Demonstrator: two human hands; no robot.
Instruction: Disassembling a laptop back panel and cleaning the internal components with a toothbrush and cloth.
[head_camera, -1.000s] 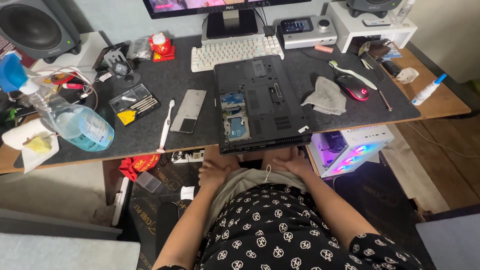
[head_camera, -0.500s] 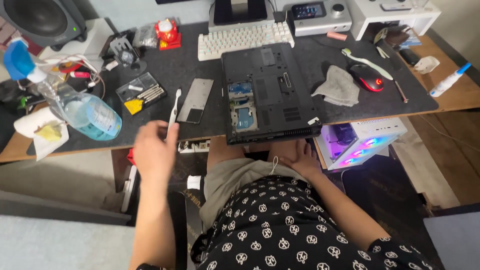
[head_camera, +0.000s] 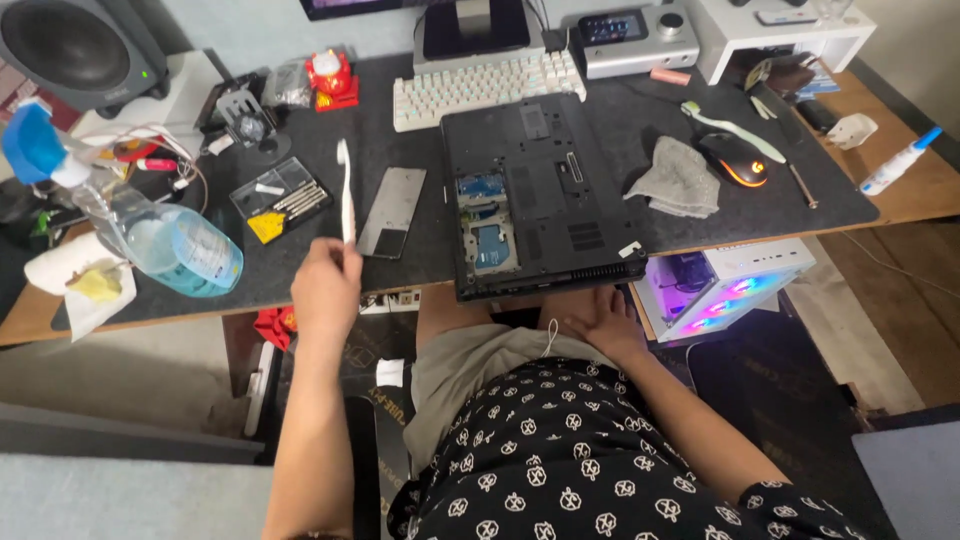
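The left hand (head_camera: 325, 290) pinched a white toothbrush (head_camera: 346, 190) upright; the right hand (head_camera: 600, 322) rested slack on the lap. Loose bristles might snag the opened laptop (head_camera: 535, 190).

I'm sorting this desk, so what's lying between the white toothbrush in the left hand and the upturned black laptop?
In the head view, a flat grey metal cover plate lies between the white toothbrush and the upturned black laptop.

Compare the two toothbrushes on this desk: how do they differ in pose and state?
The white toothbrush is gripped at its handle end by the left hand, head pointing away from the person; the pale green toothbrush lies untouched on the dark desk mat. The white one sits left of the open laptop, the green one right of it, angled beside the mouse. Both are slim, light-coloured manual brushes.
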